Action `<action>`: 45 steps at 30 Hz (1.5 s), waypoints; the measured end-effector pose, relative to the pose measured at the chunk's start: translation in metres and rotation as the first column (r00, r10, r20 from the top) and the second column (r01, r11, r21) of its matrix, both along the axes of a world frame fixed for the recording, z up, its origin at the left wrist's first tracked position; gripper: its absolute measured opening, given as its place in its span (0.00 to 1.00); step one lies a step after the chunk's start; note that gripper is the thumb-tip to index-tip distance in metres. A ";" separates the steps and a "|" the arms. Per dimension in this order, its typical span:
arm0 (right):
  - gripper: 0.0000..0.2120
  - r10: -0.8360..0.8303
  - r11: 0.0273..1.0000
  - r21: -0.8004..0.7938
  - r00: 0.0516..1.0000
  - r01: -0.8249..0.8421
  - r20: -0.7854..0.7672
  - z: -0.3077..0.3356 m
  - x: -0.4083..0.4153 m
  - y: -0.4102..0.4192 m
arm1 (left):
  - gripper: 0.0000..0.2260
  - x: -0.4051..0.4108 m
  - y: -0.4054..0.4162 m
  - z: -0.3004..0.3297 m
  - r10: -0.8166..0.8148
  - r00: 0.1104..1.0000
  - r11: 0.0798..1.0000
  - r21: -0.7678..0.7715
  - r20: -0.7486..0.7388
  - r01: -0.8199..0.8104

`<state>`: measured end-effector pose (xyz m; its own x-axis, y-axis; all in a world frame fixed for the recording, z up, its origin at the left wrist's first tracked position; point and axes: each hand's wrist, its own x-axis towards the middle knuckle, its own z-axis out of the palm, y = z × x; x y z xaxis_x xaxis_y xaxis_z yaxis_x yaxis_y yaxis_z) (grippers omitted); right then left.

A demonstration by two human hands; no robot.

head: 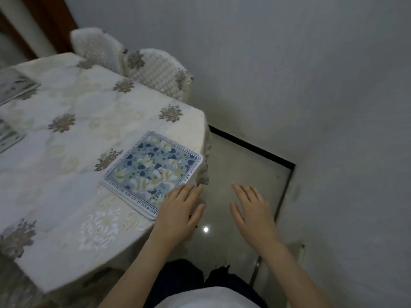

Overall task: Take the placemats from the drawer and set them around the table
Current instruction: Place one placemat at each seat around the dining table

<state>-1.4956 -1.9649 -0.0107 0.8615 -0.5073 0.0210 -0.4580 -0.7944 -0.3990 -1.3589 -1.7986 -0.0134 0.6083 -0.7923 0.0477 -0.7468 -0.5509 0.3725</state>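
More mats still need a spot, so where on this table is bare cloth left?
The widest free stretch of tablecloth lies between the blue floral placemat and the two mats at the left edge. The near edge below the floral placemat is also bare. The right corner is crowded: the placemat fills it, with the left hand at its edge.
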 end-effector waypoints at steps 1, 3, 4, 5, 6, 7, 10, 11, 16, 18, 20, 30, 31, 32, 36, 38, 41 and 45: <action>0.25 0.039 0.999 -0.003 0.999 -0.039 0.006 0.001 0.010 -0.009 | 0.24 0.002 -0.003 0.001 0.052 0.999 0.999 0.000 -0.003 -0.052; 0.25 0.114 0.993 0.006 0.993 -0.114 0.020 -0.001 0.030 -0.024 | 0.24 0.008 -0.005 -0.001 0.134 0.991 0.991 0.026 -0.004 -0.134; 0.25 0.149 0.989 0.015 0.989 -0.150 0.020 -0.003 0.040 -0.030 | 0.25 0.011 -0.006 -0.002 0.168 0.986 0.985 0.045 -0.008 -0.168; 0.25 0.186 0.982 0.025 0.983 -0.186 0.014 -0.004 0.050 -0.034 | 0.25 0.014 -0.006 -0.004 0.201 0.979 0.978 0.058 -0.012 -0.200; 0.25 0.222 0.974 0.034 0.975 -0.223 0.006 -0.006 0.061 -0.038 | 0.25 0.018 -0.006 -0.006 0.235 0.972 0.970 0.062 -0.014 -0.234; 0.26 0.260 0.965 0.042 0.966 -0.259 0.000 -0.008 0.071 -0.040 | 0.25 0.021 -0.006 -0.009 0.270 0.963 0.961 0.061 -0.017 -0.268; 0.27 0.360 0.932 0.057 0.933 -0.358 -0.024 -0.012 0.104 -0.046 | 0.23 0.033 -0.005 -0.015 0.364 0.931 0.930 0.064 -0.035 -0.361; 0.27 0.391 0.919 0.061 0.920 -0.389 -0.032 -0.014 0.116 -0.048 | 0.23 0.039 -0.005 -0.018 0.390 0.920 0.919 0.066 -0.038 -0.388; 0.28 0.523 0.852 0.072 0.848 -0.518 -0.081 -0.024 0.175 -0.054 | 0.26 0.072 -0.007 -0.039 0.487 0.869 0.873 0.086 -0.090 -0.480; 0.29 0.569 0.822 0.090 0.816 -0.563 -0.102 -0.026 0.198 -0.058 | 0.26 0.089 -0.010 -0.044 0.515 0.851 0.857 0.091 -0.103 -0.508; 0.29 0.607 0.795 0.109 0.787 -0.597 -0.111 -0.029 0.221 -0.060 | 0.27 0.106 -0.011 -0.046 0.540 0.834 0.841 0.086 -0.111 -0.534; 0.27 0.788 0.613 0.094 0.600 -0.784 -0.136 -0.043 0.331 -0.053 | 0.31 0.160 0.015 -0.055 0.727 0.663 0.686 0.134 -0.179 -0.715; 0.26 0.798 0.601 0.100 0.587 -0.793 -0.137 -0.048 0.338 -0.053 | 0.32 0.161 0.019 -0.060 0.750 0.629 0.659 0.150 -0.203 -0.737; 0.24 0.806 0.589 0.113 0.572 -0.800 -0.152 -0.057 0.346 -0.053 | 0.33 0.160 0.022 -0.067 0.778 0.586 0.625 0.175 -0.228 -0.761; 0.19 0.790 0.594 0.137 0.544 -0.792 -0.282 -0.089 0.365 -0.062 | 0.28 0.153 0.029 -0.093 0.881 0.391 0.460 0.293 -0.266 -0.838; 0.18 0.762 0.612 0.123 0.541 -0.781 -0.357 -0.100 0.369 -0.067 | 0.25 0.145 0.027 -0.102 0.921 0.285 0.365 0.335 -0.264 -0.869; 0.18 0.717 0.649 0.121 0.549 -0.751 -0.430 -0.108 0.371 -0.070 | 0.26 0.136 0.023 -0.112 0.930 0.213 0.315 0.354 -0.298 -0.880; 0.20 0.721 0.666 0.210 0.544 -0.716 -0.429 -0.112 0.375 -0.069 | 0.25 0.132 0.016 -0.116 0.928 0.182 0.293 0.337 -0.326 -0.894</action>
